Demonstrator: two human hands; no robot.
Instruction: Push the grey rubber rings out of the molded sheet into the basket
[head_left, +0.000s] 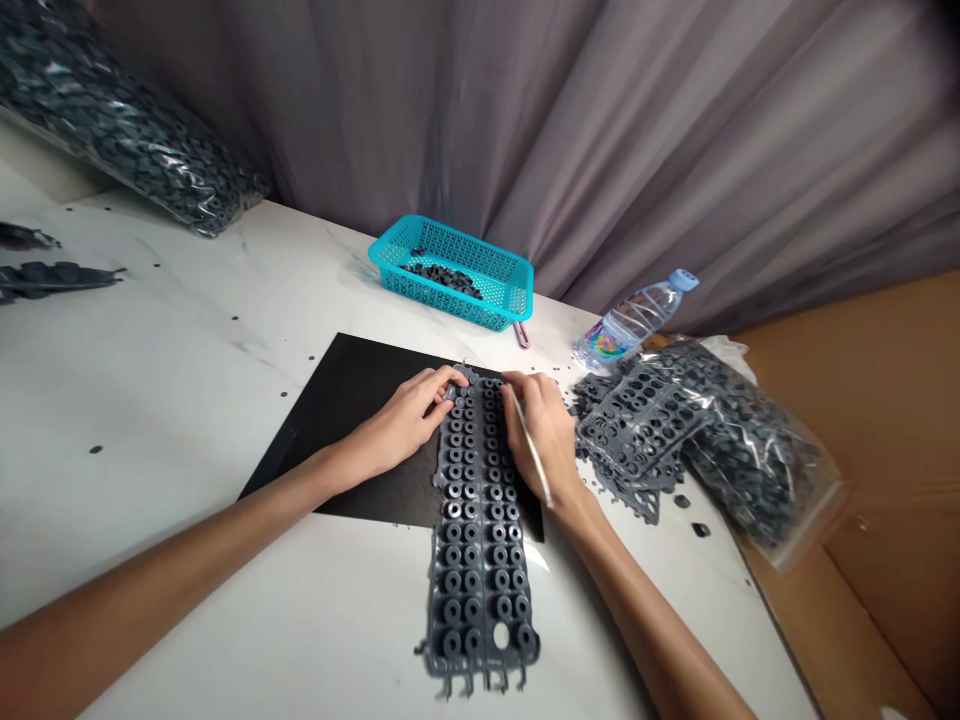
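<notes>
A long dark grey moulded rubber sheet point(480, 520) carries rows of round ring-shaped parts. Its far portion rests on a black mat point(375, 400); the near end extends over the white table, with one open hole near its right corner. At the sheet's far left corner, my left hand point(409, 410) is closed, thumb and fingertips pinching a small grey part at the edge. My right hand point(541, 430) lies along the far right edge, fingers curled round a thin white stick-like tool point(534, 455) that points back toward the wrist. The tool's tip is hidden.
Beyond the mat stands a turquoise basket point(397, 280) holding small dark parts, with a pink-handled item point(522, 335) beside it. A water bottle point(630, 320), punched-out sheets point(630, 425) and a filled plastic bag point(765, 460) lie right. Another large bag point(135, 120) sits far left.
</notes>
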